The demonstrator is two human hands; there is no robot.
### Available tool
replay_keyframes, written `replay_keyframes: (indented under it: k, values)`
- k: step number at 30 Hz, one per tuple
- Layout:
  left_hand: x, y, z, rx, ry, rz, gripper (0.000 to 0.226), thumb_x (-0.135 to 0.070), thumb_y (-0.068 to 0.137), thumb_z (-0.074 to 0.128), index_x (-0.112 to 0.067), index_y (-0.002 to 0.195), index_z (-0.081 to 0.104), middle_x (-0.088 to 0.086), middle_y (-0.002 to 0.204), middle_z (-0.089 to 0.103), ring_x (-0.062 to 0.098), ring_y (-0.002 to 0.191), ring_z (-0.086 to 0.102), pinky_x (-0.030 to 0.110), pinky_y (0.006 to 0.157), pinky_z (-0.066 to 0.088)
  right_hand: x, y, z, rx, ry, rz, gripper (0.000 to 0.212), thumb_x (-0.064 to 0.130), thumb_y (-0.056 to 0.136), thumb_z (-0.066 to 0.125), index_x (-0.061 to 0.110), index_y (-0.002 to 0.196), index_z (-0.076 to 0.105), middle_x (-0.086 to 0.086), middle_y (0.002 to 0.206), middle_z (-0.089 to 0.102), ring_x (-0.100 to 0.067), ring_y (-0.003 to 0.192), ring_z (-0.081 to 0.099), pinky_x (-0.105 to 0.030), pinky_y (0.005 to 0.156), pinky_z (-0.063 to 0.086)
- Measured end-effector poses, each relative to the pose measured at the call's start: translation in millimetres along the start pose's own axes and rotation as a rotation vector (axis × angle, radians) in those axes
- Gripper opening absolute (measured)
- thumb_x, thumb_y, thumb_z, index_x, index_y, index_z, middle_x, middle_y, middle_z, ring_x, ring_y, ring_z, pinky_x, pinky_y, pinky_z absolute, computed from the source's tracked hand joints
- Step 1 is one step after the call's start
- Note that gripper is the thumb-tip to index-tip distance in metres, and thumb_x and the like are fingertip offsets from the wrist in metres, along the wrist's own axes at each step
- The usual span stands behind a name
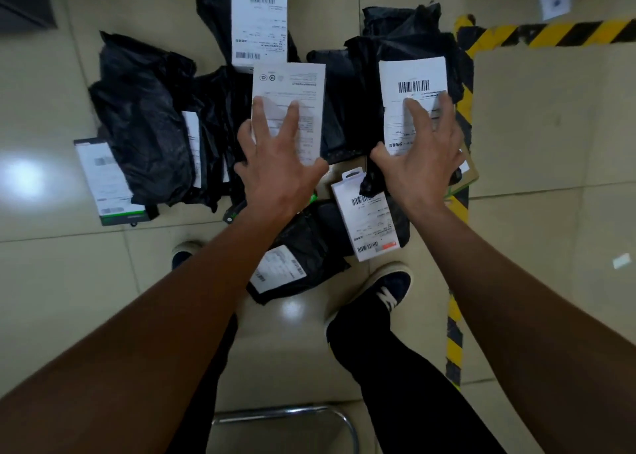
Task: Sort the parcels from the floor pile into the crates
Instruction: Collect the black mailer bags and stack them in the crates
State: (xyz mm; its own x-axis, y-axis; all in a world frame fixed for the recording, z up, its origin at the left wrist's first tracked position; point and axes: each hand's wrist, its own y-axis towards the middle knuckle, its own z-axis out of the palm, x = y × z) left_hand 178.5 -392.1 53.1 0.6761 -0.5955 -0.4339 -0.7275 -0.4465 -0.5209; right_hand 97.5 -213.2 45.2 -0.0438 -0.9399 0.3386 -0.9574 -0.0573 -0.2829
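Hands both stretched forward and down over the floor pile, forearms bare, fingers spread wide. Left hand [275, 164] lies over the lower end of a white labelled parcel [292, 92], fingers straight and splayed on its face, nothing gripped. Right hand [421, 147] the same: fingers fanned across the white label of a black bag parcel [409, 51], thumb out to the side, no curl round it. Whether either palm presses down or only hovers, cannot tell.

Parcels lie on the pale tiled floor [550, 126], overlapping, just ahead of the person's feet. Mostly crumpled black plastic bags with white barcode labels; a few flat white boxes among them.

Count, as far as visible: about six black bags; four white boxes — one at the far end [258, 20], one under the left hand, one near the right wrist [370, 219], one with a green edge at the left [106, 181].

Yellow-and-black hazard tape [550, 33] runs along the floor at right. Two dark shoes visible, the right one [385, 292] nearest the pile.
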Motion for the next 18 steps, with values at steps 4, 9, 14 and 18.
replay_keyframes:
  k: [4,9,14,18]
  values:
    - [-8.2,-36.7,-54.1,-0.041,0.037,0.002,0.090,-0.053,0.082,0.073,-0.037,0.158,0.028,0.007,0.170,0.004,0.033,0.152,0.011,0.070,0.106,0.036,28.1,-38.1,-47.2,-0.019,0.018,0.029,0.070,0.049,0.075,0.068,0.036,0.142,0.050,-0.001,0.165,0.020,-0.033,0.143,0.028,-0.052,0.110,0.027]
    - [-24.2,-91.8,-135.8,-0.076,-0.038,0.043,0.089,-0.052,0.077,0.069,-0.036,0.157,0.033,0.004,0.170,0.009,0.033,0.151,0.013,0.068,0.106,0.038,66.1,-93.2,-118.6,-0.062,0.085,0.032,0.074,0.049,0.075,0.072,0.035,0.144,0.050,-0.004,0.166,0.019,-0.036,0.144,0.027,-0.056,0.111,0.029]
    - [-42.6,-150.4,-219.8,-0.059,-0.020,0.084,0.092,-0.056,0.076,0.067,-0.036,0.157,0.031,0.004,0.170,0.008,0.032,0.152,0.012,0.068,0.107,0.037,110.3,-149.7,-203.9,-0.121,0.119,0.042,0.073,0.048,0.073,0.072,0.035,0.143,0.053,-0.004,0.165,0.022,-0.035,0.141,0.031,-0.050,0.109,0.029]
    - [-58.9,-190.1,-272.4,-0.061,0.051,0.137,0.094,-0.057,0.080,0.071,-0.038,0.159,0.024,0.003,0.170,0.004,0.031,0.153,0.008,0.068,0.110,0.032,141.5,-183.6,-262.8,-0.142,0.171,0.096,0.073,0.049,0.074,0.071,0.035,0.143,0.053,0.000,0.166,0.020,-0.031,0.141,0.031,-0.049,0.112,0.028]
